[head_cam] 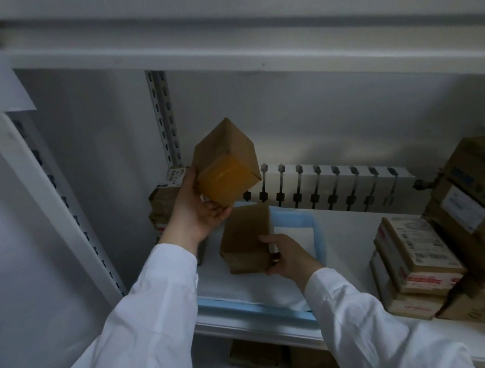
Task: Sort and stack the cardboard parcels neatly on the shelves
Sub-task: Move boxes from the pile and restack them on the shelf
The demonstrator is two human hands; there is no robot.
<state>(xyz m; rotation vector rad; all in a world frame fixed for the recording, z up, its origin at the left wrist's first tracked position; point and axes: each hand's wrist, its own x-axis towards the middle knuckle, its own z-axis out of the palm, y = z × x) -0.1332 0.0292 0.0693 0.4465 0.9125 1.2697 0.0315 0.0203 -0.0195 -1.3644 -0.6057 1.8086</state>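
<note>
Far left, back corner of the shelf (357, 232): a stack of labelled parcels (165, 202) already sits against the slotted upright (165, 117), partly hidden behind the wrist. Looks like finished work, tho can't tell how tidy.

Next over, left hand (201, 211) is raised w/ palm up and fingers clamped on the bottom corner of a small taped carton (225, 164). It's held tilted, clear of the shelf, just above the other box.

Below and a bit right, right hand (288, 257) grips the right end of a plain brown parcel (247, 239), which rests on the white and blue-edged sheet (315, 230) near the shelf front. Hands apart, each on its own box.

Middle of shelf is bare white.

Far right: a leaning pile of flat labelled boxes (415, 259) propped on larger cartons (471, 193), some tilted. Prob still needs squaring up.

Est: mid-task. Left corner started, two boxes in hand not yet placed, right-side pile untidy. More parcels dimly visible on the shelf below (280, 356); state unclear.
</note>
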